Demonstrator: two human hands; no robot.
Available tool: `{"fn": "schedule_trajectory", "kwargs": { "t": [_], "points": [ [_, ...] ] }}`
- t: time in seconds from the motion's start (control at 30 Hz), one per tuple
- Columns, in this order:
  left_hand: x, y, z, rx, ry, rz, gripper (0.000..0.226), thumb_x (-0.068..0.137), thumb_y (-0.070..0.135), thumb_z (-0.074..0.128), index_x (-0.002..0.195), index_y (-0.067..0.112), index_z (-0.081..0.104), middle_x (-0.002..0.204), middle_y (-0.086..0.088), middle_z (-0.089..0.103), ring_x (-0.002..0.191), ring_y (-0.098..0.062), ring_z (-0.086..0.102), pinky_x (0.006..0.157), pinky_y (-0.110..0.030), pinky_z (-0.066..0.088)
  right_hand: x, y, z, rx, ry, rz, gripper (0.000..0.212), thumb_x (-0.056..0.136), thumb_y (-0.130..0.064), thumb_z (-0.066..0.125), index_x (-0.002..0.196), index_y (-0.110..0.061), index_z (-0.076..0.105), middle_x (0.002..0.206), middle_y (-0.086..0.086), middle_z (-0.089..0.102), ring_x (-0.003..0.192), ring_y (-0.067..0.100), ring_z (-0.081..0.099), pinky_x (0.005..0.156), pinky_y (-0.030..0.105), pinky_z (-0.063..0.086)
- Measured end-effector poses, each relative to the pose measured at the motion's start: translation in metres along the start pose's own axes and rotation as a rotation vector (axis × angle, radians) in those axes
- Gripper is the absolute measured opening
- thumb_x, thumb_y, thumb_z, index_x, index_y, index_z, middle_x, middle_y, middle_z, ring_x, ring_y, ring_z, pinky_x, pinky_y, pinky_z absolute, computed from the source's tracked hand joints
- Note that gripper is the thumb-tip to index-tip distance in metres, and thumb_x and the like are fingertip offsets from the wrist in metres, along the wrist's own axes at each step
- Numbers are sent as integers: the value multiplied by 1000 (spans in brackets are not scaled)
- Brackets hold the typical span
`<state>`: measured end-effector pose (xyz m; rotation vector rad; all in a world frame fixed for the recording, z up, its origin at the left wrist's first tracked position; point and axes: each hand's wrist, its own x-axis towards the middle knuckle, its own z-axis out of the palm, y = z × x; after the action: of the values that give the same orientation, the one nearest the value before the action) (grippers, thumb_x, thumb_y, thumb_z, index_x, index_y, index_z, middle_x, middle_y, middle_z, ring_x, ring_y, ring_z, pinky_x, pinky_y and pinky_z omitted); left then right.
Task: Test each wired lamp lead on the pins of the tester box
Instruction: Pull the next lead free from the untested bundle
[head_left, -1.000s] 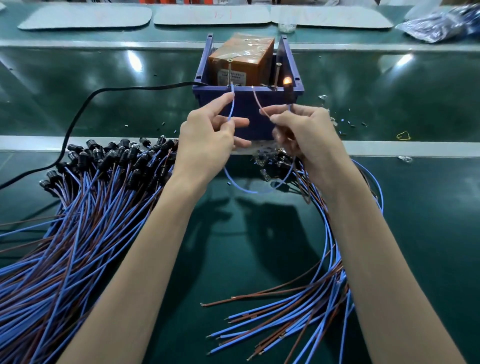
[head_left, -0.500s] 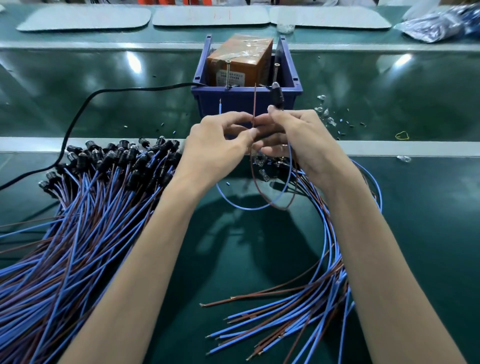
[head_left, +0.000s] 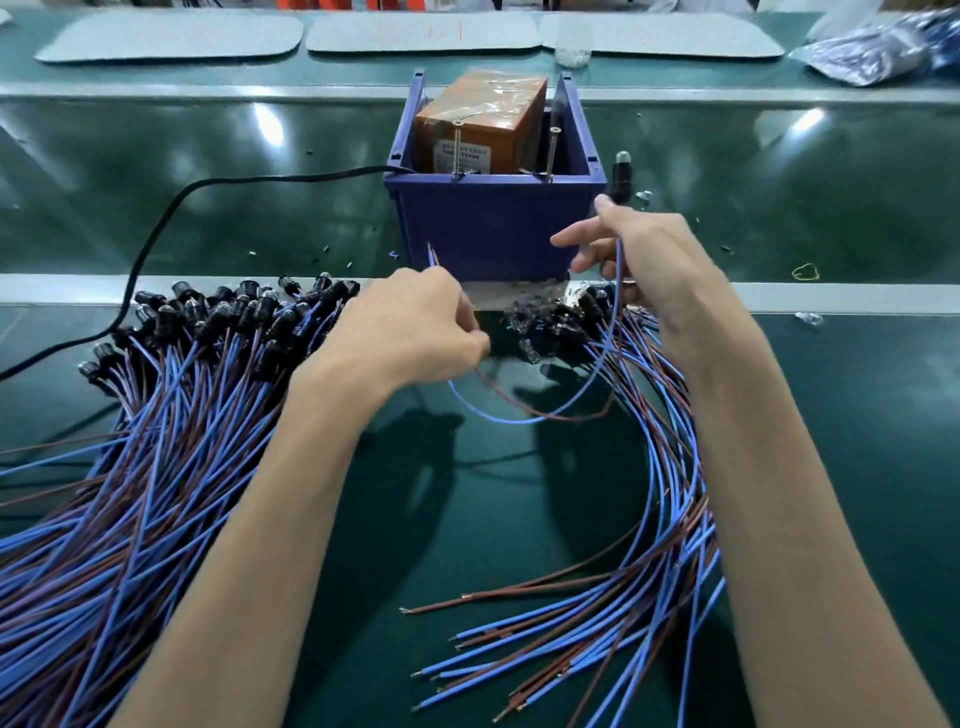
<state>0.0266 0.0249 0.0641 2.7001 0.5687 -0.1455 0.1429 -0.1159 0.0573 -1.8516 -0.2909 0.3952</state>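
- Head view: the left hand (head_left: 410, 332) has its fingers curled tight, pinching the 2 stripped ends (head_left: 431, 255) of 1 lamp lead (head_left: 519, 418). The ends stick up just above the knuckles, side by side.
- The right hand (head_left: 660, 254) pinches the same lead just below its lamp head (head_left: 622, 174), which stands upright above the thumb. The forefinger points loosely toward the left hand. The lamp appears unlit.
- Between the 2 hands the lead hangs in a slack loop, low over the tabletop (head_left: 467, 519).
- Key relation: the left pin (head_left: 457, 150) and right pin (head_left: 552, 153) stand upright on the front rim of the tester box (head_left: 493, 223), above and beyond the left fingers. The stripped ends point upward, roughly parallel to the pins, and are apart from them.
- The left hand is nearer the left pin; the right hand is beside the box's right corner, nearer the right pin.
- Judgement: no contact exists at present. For a test, the 2 ends would have to be spread, 1 to each pin.
- Clearance: open room lies above the front rim. The left pile (head_left: 156, 415) and right pile (head_left: 670, 467) of leads flank the wrists; the loop could snag either.
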Motion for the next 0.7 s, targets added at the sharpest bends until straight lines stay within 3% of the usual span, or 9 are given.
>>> {"fn": "schedule_trajectory", "kwargs": {
  "t": [0.07, 0.17, 0.27, 0.37, 0.47, 0.57, 0.63, 0.7],
  "points": [
    [-7, 3, -5, 150, -256, 55, 19, 81, 29, 57, 69, 20, 70, 70, 6, 73, 80, -8, 66, 78, -26, 53, 3, 3, -7, -21, -21, 26, 46, 101, -36, 40, 73, -20, 74, 52, -12, 58, 49, 2, 40, 49, 17, 31],
    [-20, 14, -6, 251, -683, 85, 34, 87, 43, 55, 83, 14, 73, 65, 12, 72, 61, 10, 62, 74, -19, 48, 5, 8, -11, -120, -79, 48, 46, 100, -35, 42, 69, -21, 73, 46, -12, 55, 46, 3, 37, 42, 13, 30],
    [-28, 30, -1, 165, -847, 139, 45, 85, 54, 58, 101, 13, 69, 66, 7, 73, 54, 3, 65, 74, -20, 44, 4, 13, -10, -228, -101, 25, 39, 98, -34, 49, 70, -20, 73, 45, -14, 54, 40, 1, 38, 38, 9, 33],
    [-31, 40, 5, 156, -891, 196, 62, 82, 58, 61, 129, 18, 54, 66, 5, 73, 56, -4, 68, 83, -20, 45, 5, 20, -7, -296, -126, 8, 28, 93, -34, 59, 74, -19, 73, 51, -12, 55, 48, 4, 44, 49, 11, 39],
    [-33, 39, 1, 11, -939, 305, 75, 82, 55, 64, 145, 27, 33, 71, 6, 74, 59, -4, 69, 70, -19, 44, 7, 22, -5, -342, -157, 1, 21, 90, -31, 65, 81, -14, 74, 57, -7, 58, 50, 4, 48, 56, 14, 44],
    [-27, 34, 5, -71, -749, 438, 41, 85, 49, 63, 120, 28, 59, 73, 9, 73, 65, -2, 68, 67, -15, 47, 8, 23, -6, -356, -157, -16, 20, 89, -30, 67, 84, -12, 75, 58, -7, 59, 53, 5, 51, 60, 16, 46],
    [-21, 31, 14, 145, -538, 423, 28, 85, 47, 62, 101, 24, 68, 77, 5, 70, 75, -11, 64, 68, -21, 47, 8, 24, -6, -360, -153, -29, 22, 89, -30, 67, 86, -10, 75, 59, -7, 60, 56, 6, 53, 63, 18, 47],
    [-20, 30, 22, 313, -464, 334, 24, 84, 42, 62, 96, 22, 70, 84, 3, 66, 82, -19, 60, 66, -23, 44, 8, 25, -7, -353, -135, -39, 23, 88, -30, 68, 85, -8, 75, 60, -7, 62, 60, 9, 54, 69, 23, 48]
  ]
}}
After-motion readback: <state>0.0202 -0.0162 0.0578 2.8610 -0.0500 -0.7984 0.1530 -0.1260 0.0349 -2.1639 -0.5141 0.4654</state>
